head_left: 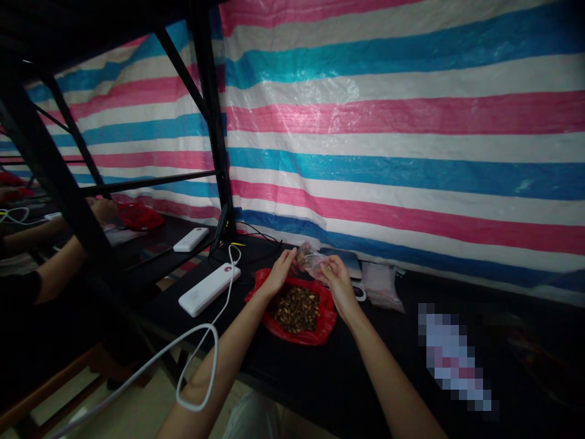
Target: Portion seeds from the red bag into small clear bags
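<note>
A small clear plastic bag (309, 258) is held up between my two hands, with some brownish contents showing through near its left end. My left hand (283, 271) has its fingers closed on the left side of it. From the other side my right hand (337, 277) pinches the bag between thumb and fingers. Just below them lies a red plastic bag (325, 326), spread wide and filled with small brown and tan pieces (296, 309) that look like seeds or nuts; their exact kind is unclear.
A white power bank (209, 289) with a white cable lies left of the red bag. Behind my right hand are a stack of clear bags (382, 285) and scissors' white handle (360, 291). A black metal post (212, 122) rises at left; another person's arm (68, 250) works beyond it.
</note>
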The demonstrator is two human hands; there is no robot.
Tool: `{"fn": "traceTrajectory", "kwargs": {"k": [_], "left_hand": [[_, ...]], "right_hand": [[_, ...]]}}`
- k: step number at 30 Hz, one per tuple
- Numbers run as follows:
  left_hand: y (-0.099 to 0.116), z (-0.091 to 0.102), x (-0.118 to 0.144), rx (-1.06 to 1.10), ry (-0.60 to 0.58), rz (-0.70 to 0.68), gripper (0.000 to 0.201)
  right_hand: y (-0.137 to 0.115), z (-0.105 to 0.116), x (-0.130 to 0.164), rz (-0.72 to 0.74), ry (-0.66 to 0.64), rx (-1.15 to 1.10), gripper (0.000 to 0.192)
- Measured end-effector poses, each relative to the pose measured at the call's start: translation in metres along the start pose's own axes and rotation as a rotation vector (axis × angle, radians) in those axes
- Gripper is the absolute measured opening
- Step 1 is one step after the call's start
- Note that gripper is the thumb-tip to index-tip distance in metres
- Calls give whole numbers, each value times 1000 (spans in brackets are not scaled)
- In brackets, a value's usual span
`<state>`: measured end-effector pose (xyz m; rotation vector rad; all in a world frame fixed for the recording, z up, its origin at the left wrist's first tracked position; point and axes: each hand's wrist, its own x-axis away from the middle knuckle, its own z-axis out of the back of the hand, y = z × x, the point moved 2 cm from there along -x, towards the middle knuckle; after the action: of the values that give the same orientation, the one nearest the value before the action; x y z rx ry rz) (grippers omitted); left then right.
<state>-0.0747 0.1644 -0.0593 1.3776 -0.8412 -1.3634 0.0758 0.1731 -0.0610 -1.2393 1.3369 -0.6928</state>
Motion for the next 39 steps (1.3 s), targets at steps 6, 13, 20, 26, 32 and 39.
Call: {"fn": "traceTrajectory", "kwargs": {"k": [6,13,20,26,32,39], "left_hand": [[4,6,-6,256,79,-35,43],[7,13,-5,294,119,-113,36],[13,16,-3,257,128,-170,22],[16,14,1,192,104,-186,22],[19,12,4,182,56,-197,25],[20,10,5,177,4,-190,31]], "right_hand": [[12,-8,2,-10,-107,47,35],[16,-6,3,78,-218,281,15],[9,-4,4,26,-373,213,29],[-4,-1,7,-118,-449,94,47],[-6,-6,8,-83,-427,144,42],[4,-6,4,8,-369,179,31]]}}
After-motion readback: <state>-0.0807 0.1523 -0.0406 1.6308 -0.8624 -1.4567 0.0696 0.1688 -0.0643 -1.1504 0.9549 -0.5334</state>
